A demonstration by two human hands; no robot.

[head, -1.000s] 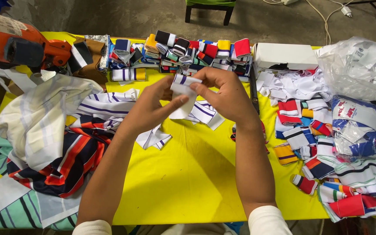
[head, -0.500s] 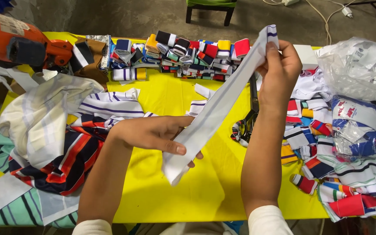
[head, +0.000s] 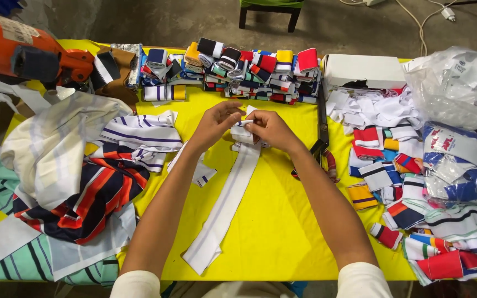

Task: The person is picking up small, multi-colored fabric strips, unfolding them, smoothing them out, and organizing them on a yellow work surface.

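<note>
A long white knit strip [head: 224,207] with thin dark edge lines lies stretched on the yellow table [head: 282,232], running from my hands toward the front edge. My left hand [head: 216,120] and my right hand [head: 268,128] meet over its far end, both pinching the rolled-up end of the strip between the fingers. Black scissors [head: 323,124] with red-wrapped handles lie just right of my right hand.
Rolled coloured strips [head: 238,69] are stacked at the back. Striped fabric pieces [head: 73,176] pile on the left beside an orange machine [head: 17,52]. A white box [head: 362,70], clear plastic bags [head: 459,94] and loose coloured strips [head: 409,182] fill the right side.
The strip was held up stretched between a raised right hand and low left hand. It now lies flat on the table, and both hands have come together at its far end.
</note>
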